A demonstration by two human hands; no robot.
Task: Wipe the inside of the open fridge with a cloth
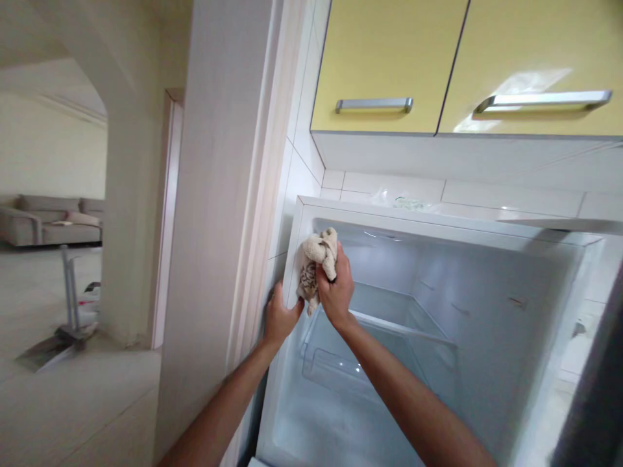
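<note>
My right hand (pixel 337 285) is closed around a bunched beige cloth (pixel 320 253) with a dark patterned patch, pressed to the inner left side near the top of an open refrigerator (pixel 287 389). My left hand (pixel 281 319) grips the refrigerator's left front edge, fingers on the outer side and thumb by the cloth's lower end. Inside the compartment are a glass shelf (pixel 399 327) and a clear plastic drawer or tray (pixel 335 370).
Yellow cabinets (pixel 389 58) with metal handles hang above. A plastic bag (pixel 406 202) lies on the refrigerator's top. Close on the left stands a pale wooden door or panel (pixel 214 194). Farther off are a long-handled dustpan (pixel 58 344) and a grey sofa (pixel 53 224).
</note>
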